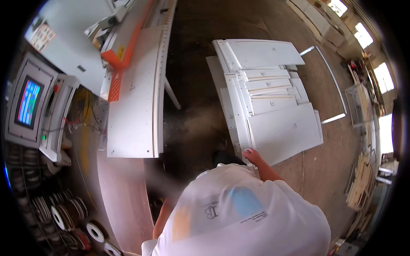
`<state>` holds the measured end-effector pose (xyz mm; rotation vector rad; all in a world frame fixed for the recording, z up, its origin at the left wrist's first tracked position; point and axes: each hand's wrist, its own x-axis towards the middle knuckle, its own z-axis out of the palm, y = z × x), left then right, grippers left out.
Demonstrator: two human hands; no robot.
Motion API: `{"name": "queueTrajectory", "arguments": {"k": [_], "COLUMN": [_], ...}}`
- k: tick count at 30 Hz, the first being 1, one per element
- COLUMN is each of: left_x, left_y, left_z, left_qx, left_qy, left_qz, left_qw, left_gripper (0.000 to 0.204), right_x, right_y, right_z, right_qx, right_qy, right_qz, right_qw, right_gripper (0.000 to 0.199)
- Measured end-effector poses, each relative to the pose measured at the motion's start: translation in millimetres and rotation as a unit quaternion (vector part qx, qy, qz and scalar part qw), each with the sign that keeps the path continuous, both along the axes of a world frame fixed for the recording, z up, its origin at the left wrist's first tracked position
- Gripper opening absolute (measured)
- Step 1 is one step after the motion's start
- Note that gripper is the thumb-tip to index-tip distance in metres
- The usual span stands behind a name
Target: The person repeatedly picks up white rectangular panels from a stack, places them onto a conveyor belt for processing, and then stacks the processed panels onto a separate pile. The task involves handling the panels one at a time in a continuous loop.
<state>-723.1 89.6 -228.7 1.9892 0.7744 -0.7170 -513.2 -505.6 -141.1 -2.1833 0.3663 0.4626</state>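
Note:
At the near corner of a stack of white panels (285, 130), my right hand (252, 156) is closed, its curled fingers on the edge of a white panel. The panels lie in several uneven piles, some with small labels and drilled holes. My left forearm (160, 222) hangs low beside my white shirt, near a pinkish-brown board surface (124, 192). The left hand is dark and blurred, partly behind the shirt, so its fingers cannot be made out. Ahead on the left, a long white panel (136, 123) lies on a machine bed under an orange guard (121, 59).
A control console (32, 100) with a lit screen stands at the left. Below it are rolls of edge banding (57, 217). A metal frame (335, 81) stretches beyond the stack. Boards (361, 181) lean along the right side. Dark floor runs between machine and stack.

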Motion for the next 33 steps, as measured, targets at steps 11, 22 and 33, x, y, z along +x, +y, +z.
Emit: {"name": "queueTrajectory", "arguments": {"k": [11, 22, 33], "left_x": [111.3, 160.4, 236.8], "left_y": [-14.1, -92.9, -132.4], "left_z": [47.6, 185.7, 234.8], "left_qx": [-0.036, -0.062, -0.047], "left_qy": [-0.278, -0.152, -0.142], "left_qz": [-0.127, -0.266, -0.292], "left_qw": [0.952, 0.95, 0.945], "left_gripper": [0.029, 0.033, 0.036], "right_x": [-74.1, -137.4, -121.3], "right_y": [-75.1, -87.6, -62.3], "right_z": [-14.6, -105.9, -75.8], "right_qx": [0.054, 0.203, 0.413], "right_qy": [0.122, 0.249, 0.104], "right_qz": [-0.256, -0.594, -0.712], "right_qw": [0.957, 0.738, 0.559], "right_gripper": [0.048, 0.074, 0.082]}}
